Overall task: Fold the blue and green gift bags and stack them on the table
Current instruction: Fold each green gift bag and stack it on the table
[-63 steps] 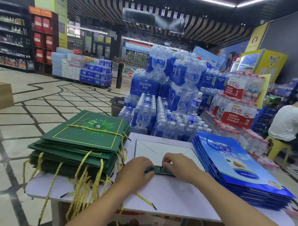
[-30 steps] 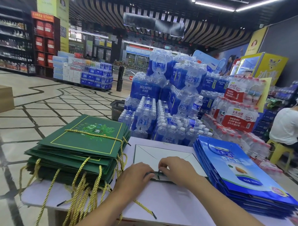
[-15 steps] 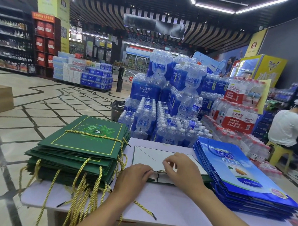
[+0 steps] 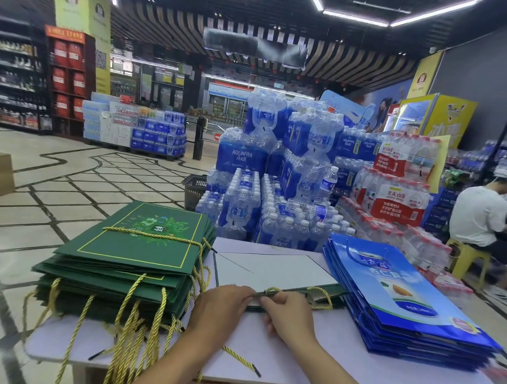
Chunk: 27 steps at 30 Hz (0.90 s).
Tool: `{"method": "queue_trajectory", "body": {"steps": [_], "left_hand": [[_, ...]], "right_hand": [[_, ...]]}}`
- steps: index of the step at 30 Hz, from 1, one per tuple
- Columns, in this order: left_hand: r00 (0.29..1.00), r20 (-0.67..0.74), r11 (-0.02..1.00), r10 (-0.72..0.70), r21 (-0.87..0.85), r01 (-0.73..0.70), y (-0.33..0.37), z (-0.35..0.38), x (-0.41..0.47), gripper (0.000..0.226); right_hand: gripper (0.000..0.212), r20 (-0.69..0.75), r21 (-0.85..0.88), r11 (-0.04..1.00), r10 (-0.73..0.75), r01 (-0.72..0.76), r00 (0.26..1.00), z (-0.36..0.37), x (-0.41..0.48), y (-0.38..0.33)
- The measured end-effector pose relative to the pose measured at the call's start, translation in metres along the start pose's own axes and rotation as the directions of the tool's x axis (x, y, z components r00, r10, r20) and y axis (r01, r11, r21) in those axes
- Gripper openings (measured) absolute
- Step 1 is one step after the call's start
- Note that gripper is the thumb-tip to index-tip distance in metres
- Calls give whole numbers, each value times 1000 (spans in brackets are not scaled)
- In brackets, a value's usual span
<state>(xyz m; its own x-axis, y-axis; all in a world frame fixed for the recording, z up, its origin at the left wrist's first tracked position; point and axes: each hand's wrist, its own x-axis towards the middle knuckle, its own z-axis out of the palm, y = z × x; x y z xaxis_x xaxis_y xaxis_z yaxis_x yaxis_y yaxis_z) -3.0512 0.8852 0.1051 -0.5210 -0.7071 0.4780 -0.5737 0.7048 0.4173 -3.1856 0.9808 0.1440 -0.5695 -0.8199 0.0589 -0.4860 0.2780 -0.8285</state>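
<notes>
A green gift bag (image 4: pixel 275 269) lies flat in the middle of the white table (image 4: pixel 320 366), its white inner side facing up. My left hand (image 4: pixel 221 309) and my right hand (image 4: pixel 290 315) both pinch its near green rim, where a gold rope handle (image 4: pixel 320 295) loops out. A stack of folded green bags (image 4: pixel 130 259) with dangling gold cords sits on the left. On the right lies a stack of folded blue bags (image 4: pixel 398 299).
Behind the table rises a big pile of shrink-wrapped water bottle packs (image 4: pixel 279 175). A person in a white shirt (image 4: pixel 477 219) sits on a yellow stool at the far right. Tiled floor stretches to the left, and a dark basket (image 4: pixel 194 189) stands beyond the green stack.
Both hands have drawn back toward me along the bag to its near rim. The gold handle now shows beside my right hand. The head view has tilted slightly.
</notes>
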Motion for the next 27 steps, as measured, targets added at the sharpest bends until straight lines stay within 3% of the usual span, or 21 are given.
{"method": "queue_trajectory", "body": {"steps": [6, 10, 22, 27], "left_hand": [[997, -73, 1000, 13, 0, -13, 2, -2, -2, 23], [997, -77, 1000, -21, -15, 20, -2, -1, -2, 23], [997, -80, 1000, 5, 14, -4, -1, -2, -1, 23], [996, -85, 999, 31, 28, -29, -2, -4, -1, 17]], "right_hand": [[35, -11, 96, 994, 49, -48, 999, 2, 4, -2], [31, 25, 25, 997, 69, -70, 997, 0, 3, -2], [6, 285, 140, 922, 311, -361, 907, -20, 10, -12], [16, 247, -26, 982, 189, -189, 950, -7, 1, -10]]}}
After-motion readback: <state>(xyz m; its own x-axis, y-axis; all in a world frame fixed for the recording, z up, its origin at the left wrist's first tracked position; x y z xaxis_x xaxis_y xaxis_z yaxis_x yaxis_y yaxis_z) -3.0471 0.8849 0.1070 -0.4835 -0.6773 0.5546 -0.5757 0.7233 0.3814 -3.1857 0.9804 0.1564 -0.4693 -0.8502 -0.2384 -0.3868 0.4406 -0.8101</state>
